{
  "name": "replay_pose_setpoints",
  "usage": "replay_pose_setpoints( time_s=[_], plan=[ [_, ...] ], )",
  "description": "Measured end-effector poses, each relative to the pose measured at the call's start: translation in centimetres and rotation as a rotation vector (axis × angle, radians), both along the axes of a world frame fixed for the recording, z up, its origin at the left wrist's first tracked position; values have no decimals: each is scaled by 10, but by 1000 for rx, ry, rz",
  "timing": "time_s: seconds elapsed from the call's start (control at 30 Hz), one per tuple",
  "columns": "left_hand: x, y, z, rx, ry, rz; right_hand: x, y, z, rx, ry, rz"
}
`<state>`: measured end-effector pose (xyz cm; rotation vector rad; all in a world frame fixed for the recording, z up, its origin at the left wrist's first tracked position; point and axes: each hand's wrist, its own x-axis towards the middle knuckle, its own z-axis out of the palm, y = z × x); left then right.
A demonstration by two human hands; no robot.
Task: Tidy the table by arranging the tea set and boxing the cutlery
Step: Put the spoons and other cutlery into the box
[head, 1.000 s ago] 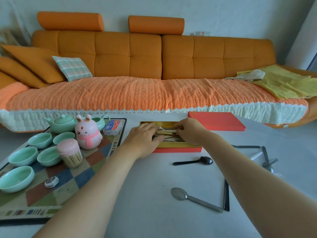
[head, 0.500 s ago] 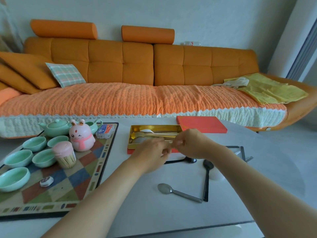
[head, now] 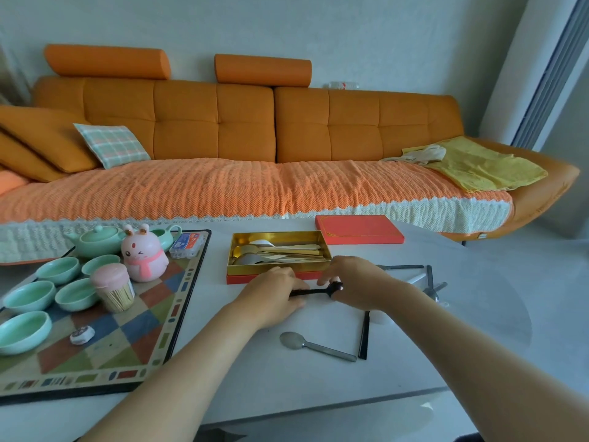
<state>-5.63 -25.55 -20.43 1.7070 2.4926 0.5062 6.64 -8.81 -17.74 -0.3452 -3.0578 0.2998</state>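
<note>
A gold-lined red box (head: 242, 269) lies open mid-table with several gold and silver spoons inside. Just in front of it both hands meet on a black spoon (head: 314, 291): my left hand (head: 275, 296) grips the handle end and my right hand (head: 357, 282) pinches the bowl end. A silver spoon (head: 314, 346) and a black utensil handle (head: 363, 336) lie nearer me. More cutlery (head: 427, 280) lies to the right. The box's red lid (head: 358, 229) rests behind the box. A green teapot (head: 95, 242) and several green cups (head: 59, 269) stand on the chequered mat (head: 134, 346).
On the mat also stand a pink rabbit figure (head: 143, 253), a pink-capped toothpick jar (head: 113, 291), a small card box (head: 186, 245) and a small wrapped sweet (head: 82, 334). An orange sofa (head: 255, 183) runs behind the table. The table's near edge (head: 318, 409) crosses the foreground.
Both hands have drawn back out of the box toward me and have taken hold of the black spoon in front of it. The camera view has shifted.
</note>
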Motion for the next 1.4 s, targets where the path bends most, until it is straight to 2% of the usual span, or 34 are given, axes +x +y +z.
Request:
replay_pose_setpoints(
  time_s=[0.13, 0.27, 0.33, 0.4, 0.47, 0.53, 0.6, 0.8, 0.9, 1.03, 1.2, 1.4],
  plan=[
    [2, 1, 4, 71, -116, 23, -10, -7, -1, -58, 80, 44],
    [-10, -2, 17, 228, -232, 197, -23, -11, -1, -136, 366, -10],
    [-19, -3, 23, 373, -317, 279, -30, -17, 5, -247, 539, -83],
    [-24, -5, 28, 517, -419, 350, -37, -27, 13, -433, 626, -239],
    [-27, -6, 31, 602, -483, 390, -45, -38, 19, -722, 578, -359],
    [-25, -6, 33, 580, -482, 371, -50, -48, 23, -969, 461, -360],
    [-22, -6, 33, 532, -470, 341, -58, -55, 23, -1078, 413, -316],
    [-24, -10, 36, 464, -403, 302, -84, -64, 28, -1285, 529, -288],
    [-40, -14, 39, 496, -262, 390, -91, -54, 32, -1156, 590, -265],
    [-65, -18, 39, 672, -231, 403, -97, -40, 34, -872, 527, -182],
    [-83, -12, 34, 625, -187, 266, -109, -25, 21, -606, 407, -134],
    [-99, -4, 18, 614, -180, 387, -119, -21, 12, -382, 324, -65]
  ],
)
